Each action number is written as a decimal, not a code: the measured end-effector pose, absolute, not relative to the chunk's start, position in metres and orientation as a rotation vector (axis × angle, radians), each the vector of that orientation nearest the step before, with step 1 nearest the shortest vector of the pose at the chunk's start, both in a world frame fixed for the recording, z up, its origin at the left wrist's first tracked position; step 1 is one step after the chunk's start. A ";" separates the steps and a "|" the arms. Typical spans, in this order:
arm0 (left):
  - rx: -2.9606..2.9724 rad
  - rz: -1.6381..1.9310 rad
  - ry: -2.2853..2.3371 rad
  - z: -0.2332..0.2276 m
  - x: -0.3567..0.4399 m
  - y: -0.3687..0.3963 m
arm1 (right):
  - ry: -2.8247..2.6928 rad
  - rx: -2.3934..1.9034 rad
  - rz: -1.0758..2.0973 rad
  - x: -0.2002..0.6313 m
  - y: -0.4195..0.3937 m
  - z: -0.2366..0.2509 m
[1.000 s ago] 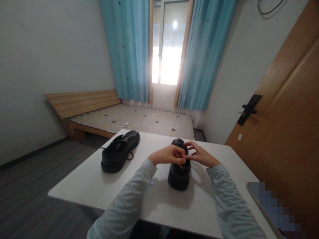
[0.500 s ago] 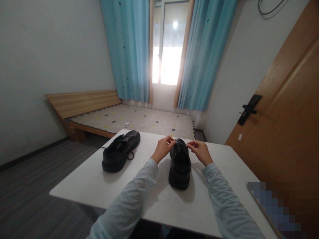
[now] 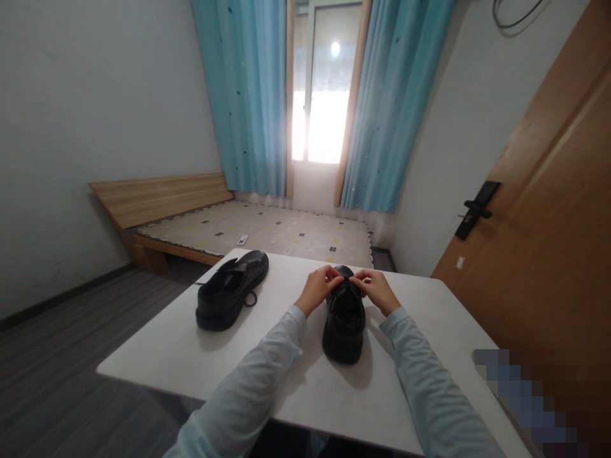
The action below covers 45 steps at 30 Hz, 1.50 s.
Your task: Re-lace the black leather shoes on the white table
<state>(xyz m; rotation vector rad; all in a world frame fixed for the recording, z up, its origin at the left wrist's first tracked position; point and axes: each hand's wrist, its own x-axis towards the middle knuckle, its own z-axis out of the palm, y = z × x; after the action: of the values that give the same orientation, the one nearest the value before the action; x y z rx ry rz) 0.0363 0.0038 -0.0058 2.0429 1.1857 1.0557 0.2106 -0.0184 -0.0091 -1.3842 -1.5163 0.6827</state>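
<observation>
A black lace-up shoe [image 3: 344, 340] stands on the white table in front of me, heel toward me and toe pointing away. My left hand [image 3: 321, 286] reaches over its left side, thumb and fingers pinched on the dark shoelace [image 3: 346, 278] at the front of the shoe's opening. From the right, my right hand [image 3: 376, 289] pinches the lace in the same spot, its fingertips close to the left ones. The lace ends are too small and dark to make out. The matching black shoe [image 3: 224, 299] sits apart on the left, a loop of lace hanging over its side.
The white table [image 3: 157, 346] carries both shoes. Beyond it is a low bed [image 3: 267, 222] with a small white object [image 3: 243, 240] on it. A wooden door [image 3: 539, 210] with a black handle is at the right. Blue curtains [image 3: 248, 95] flank the window.
Both hands have moved inward from the sides of the near shoe, and their fingertips now almost meet over its laces. The two shoes have stayed in place.
</observation>
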 end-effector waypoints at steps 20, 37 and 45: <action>2.260 1.011 1.213 -0.006 0.038 0.008 | -1.580 -1.502 0.240 0.214 -0.015 -0.015; 2.306 0.996 1.242 -0.008 0.029 0.014 | -1.620 -1.608 0.345 0.220 -0.023 -0.011; 2.351 1.112 1.084 -0.002 0.026 0.011 | -1.567 -1.442 0.504 0.214 -0.033 -0.001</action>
<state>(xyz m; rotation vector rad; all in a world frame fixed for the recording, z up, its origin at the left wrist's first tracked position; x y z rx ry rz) 0.0262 0.0106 -0.0024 2.3510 1.0844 1.1119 0.2143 -0.0328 -0.0010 -1.4419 -1.5675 0.5041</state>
